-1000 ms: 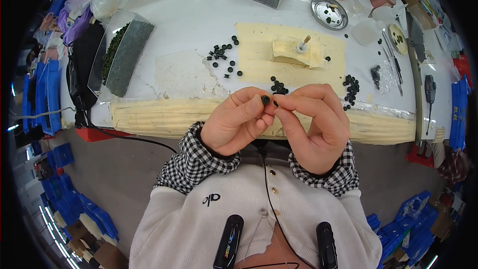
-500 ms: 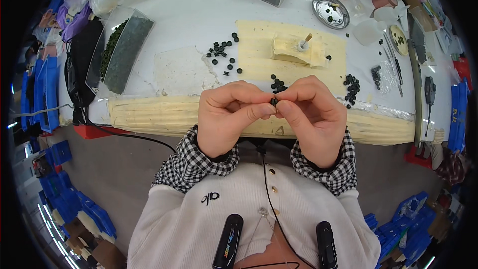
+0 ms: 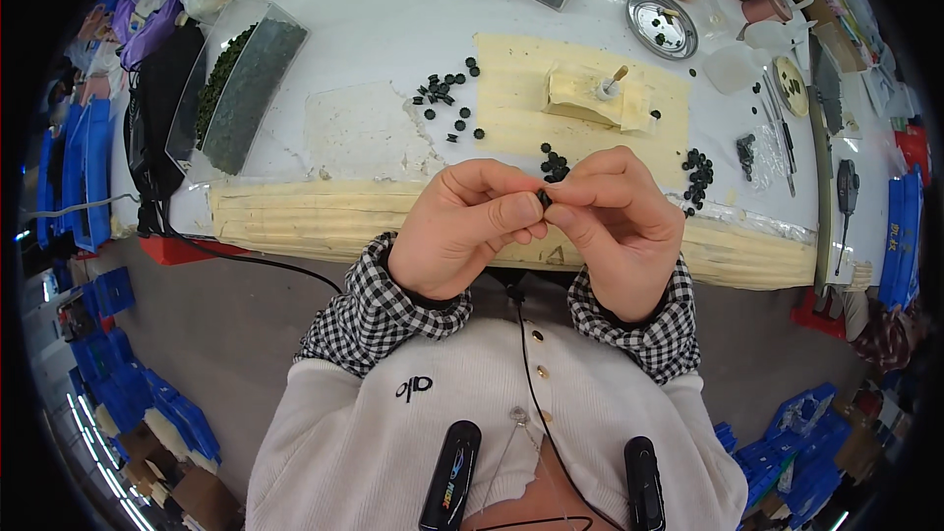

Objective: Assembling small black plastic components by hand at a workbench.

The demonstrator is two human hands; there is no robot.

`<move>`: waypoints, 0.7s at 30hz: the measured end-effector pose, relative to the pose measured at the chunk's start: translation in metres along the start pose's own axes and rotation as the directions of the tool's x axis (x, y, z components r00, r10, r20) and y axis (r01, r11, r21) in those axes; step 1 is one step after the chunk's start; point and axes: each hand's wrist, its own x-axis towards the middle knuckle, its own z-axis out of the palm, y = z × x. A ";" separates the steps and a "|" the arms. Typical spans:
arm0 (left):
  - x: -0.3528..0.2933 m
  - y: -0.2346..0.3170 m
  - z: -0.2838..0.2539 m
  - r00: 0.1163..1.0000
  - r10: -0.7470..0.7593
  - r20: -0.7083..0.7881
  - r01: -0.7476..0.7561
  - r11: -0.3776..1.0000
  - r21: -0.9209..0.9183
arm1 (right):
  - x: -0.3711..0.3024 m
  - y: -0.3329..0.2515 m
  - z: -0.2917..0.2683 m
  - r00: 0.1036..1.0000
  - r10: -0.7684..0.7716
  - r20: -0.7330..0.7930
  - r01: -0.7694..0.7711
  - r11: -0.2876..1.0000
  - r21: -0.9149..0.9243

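A small black round part (image 3: 544,199), shaped like a tiny wheel, is pinched between both hands just above the table's near edge. My left hand (image 3: 462,226) grips it from the left with thumb and forefinger, the other fingers curled in. From the right, the thumb and fingertips of my right hand (image 3: 621,236) close on the same part. Fingertips cover most of it. Just beyond them lies a cluster of similar black parts (image 3: 557,163). More loose parts (image 3: 439,90) are scattered to the left, and another group (image 3: 699,175) sits to the right.
A tape-covered block (image 3: 575,103) with an upright wooden stick rests on a yellowish mat (image 3: 506,123). Bins (image 3: 264,103) stand left and at the back. Farther right are a round metal dish (image 3: 634,15), slim tools (image 3: 784,128) and a screwdriver (image 3: 846,199). Yellow padding (image 3: 315,221) lines the front edge.
My left hand has rolled slightly, its fingers now bunched more beneath the part. Both hands still pinch it in nearly the same place. The view has shifted a little.
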 end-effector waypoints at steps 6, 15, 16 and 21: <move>0.003 0.001 0.003 0.930 0.362 0.063 -0.348 0.814 0.465 | -0.002 -0.005 0.001 0.994 -0.105 -0.005 0.099 0.954 -0.285; 0.000 0.007 0.008 0.883 0.452 0.130 -0.407 0.596 0.692 | -0.002 -0.007 0.002 0.989 -0.135 0.067 0.149 0.931 -0.334; 0.000 0.009 0.008 0.894 0.431 0.122 -0.388 0.609 0.692 | -0.002 -0.008 0.002 0.985 -0.148 0.084 0.168 0.919 -0.357; 0.002 0.013 0.003 0.881 0.418 0.222 -0.434 0.525 0.733 | -0.005 -0.006 0.000 0.983 -0.156 0.095 0.180 0.915 -0.361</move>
